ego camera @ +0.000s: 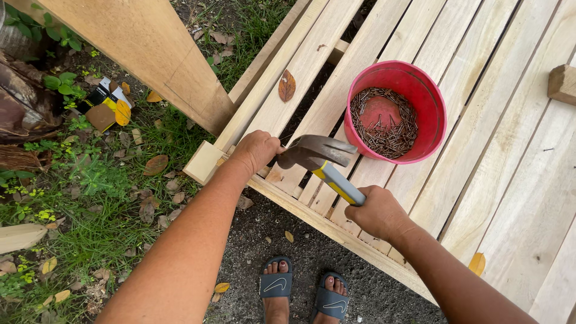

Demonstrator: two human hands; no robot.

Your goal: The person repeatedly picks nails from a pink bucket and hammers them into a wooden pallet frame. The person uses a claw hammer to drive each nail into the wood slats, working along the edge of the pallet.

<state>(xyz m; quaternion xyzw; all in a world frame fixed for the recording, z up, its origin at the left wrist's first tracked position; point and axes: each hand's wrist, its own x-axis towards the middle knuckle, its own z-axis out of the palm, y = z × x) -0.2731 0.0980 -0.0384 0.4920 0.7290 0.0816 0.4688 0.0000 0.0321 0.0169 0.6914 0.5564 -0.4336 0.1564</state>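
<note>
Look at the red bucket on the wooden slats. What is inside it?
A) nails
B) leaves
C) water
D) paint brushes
A: the red bucket holds a ring of thin dark nails around its bare middle, beside the hammer gripped in the right hand.

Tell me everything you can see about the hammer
The hammer has a dull grey metal claw head and a handle with a grey and yellow grip. The right hand is closed around the lower end of the handle. It is tilted, head up and to the left, above the pale wooden slats, close to the left hand resting on a slat. The red bucket of nails sits just right of it.
</note>
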